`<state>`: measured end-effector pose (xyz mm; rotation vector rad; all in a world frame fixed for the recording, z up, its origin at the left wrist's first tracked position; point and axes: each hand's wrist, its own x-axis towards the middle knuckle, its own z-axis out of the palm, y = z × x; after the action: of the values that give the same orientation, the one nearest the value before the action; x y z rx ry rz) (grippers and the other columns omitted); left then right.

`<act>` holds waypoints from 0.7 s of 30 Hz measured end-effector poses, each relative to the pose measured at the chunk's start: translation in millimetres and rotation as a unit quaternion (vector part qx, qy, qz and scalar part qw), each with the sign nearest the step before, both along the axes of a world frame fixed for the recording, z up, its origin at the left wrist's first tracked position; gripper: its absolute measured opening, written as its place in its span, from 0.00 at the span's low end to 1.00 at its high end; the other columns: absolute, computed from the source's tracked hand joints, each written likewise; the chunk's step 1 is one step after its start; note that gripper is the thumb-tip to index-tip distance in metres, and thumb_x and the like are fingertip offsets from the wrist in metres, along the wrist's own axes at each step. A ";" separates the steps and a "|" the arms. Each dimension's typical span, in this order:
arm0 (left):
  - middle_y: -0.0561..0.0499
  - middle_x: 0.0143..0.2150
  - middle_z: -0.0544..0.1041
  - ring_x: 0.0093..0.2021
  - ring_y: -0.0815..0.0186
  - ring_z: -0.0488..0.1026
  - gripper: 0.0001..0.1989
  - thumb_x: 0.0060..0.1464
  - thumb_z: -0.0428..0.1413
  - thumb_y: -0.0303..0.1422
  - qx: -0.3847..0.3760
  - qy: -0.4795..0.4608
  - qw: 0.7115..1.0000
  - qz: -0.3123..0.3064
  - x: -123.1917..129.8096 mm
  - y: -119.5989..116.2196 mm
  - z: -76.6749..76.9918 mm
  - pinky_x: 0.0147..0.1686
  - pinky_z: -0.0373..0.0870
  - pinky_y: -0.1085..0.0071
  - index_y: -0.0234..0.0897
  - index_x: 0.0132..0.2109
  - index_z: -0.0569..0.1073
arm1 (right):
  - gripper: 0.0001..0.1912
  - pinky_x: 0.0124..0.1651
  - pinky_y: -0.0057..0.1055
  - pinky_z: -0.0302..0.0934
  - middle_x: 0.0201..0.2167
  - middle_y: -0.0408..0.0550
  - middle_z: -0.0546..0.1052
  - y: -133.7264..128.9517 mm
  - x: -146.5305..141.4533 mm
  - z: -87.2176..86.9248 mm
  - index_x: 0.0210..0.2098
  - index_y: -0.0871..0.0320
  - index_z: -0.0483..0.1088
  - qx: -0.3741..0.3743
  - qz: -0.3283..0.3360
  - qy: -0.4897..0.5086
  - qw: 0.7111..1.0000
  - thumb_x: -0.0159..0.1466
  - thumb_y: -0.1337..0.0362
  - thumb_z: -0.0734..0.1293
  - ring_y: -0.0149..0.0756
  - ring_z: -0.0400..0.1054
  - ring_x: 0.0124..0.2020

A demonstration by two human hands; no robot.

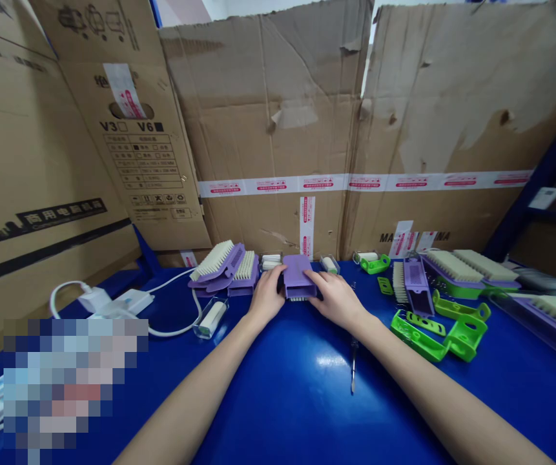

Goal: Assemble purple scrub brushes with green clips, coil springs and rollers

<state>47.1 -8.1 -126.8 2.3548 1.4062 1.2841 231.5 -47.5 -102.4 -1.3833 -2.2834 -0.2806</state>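
Observation:
A purple brush body (299, 270) is gripped from both sides at the back of the blue table, its pale bristles pointing down. My left hand (268, 296) closes on its left side, and my right hand (338, 298) on its right. Just left of my left hand lie purple brushes (234, 271) with cream bristles, stacked on each other. Behind my hands are clear cases with white rolls, one (330, 264) beside my right hand and another (272, 261) by my left. A thin metal tool (353, 368) lies below my right wrist, its upper end partly hidden.
Green plastic parts (466, 336) and a purple brush (416, 284) lie at right, with more brushes (454, 266) behind. Another clear case (211, 318) stands at left near a white cable (171, 333) and power strip (132, 301). Cardboard (268, 142) walls the back.

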 end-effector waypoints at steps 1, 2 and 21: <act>0.43 0.50 0.71 0.53 0.57 0.67 0.26 0.45 0.52 0.19 0.001 0.006 1.000 -0.005 -0.8 0.8 -1.1 0.52 0.64 0.58 0.37 0.54 0.65 | 0.27 0.50 0.38 0.58 0.44 0.55 0.73 0.4 0.3 -0.4 0.57 0.61 0.58 -0.008 -0.001 -0.015 1.000 0.59 0.65 0.64 0.44 0.67 0.46; 0.43 0.51 0.71 0.54 0.57 0.66 0.27 0.45 0.52 0.18 0.001 0.009 1.000 -0.010 -1.0 1.4 -2.3 0.53 0.64 0.58 0.37 0.54 0.64 | 0.28 0.51 0.39 0.57 0.44 0.55 0.73 0.5 0.4 -0.5 0.58 0.61 0.57 -0.017 -0.004 -0.027 0.999 0.59 0.65 0.64 0.44 0.66 0.46; 0.43 0.61 0.62 0.60 0.57 0.59 0.30 0.53 0.52 0.43 -0.108 0.002 0.991 -0.075 4.0 -12.7 6.0 0.59 0.55 0.58 0.40 0.62 0.58 | 0.36 0.56 0.40 0.51 0.51 0.60 0.69 -1.0 8.5 1.8 0.64 0.63 0.47 -0.099 -0.035 -0.024 0.994 0.58 0.65 0.61 0.45 0.64 0.51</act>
<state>51.1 -20.8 -120.8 2.2702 1.2693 1.0326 240.1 -48.5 -100.6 -1.5714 -2.3584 -0.1129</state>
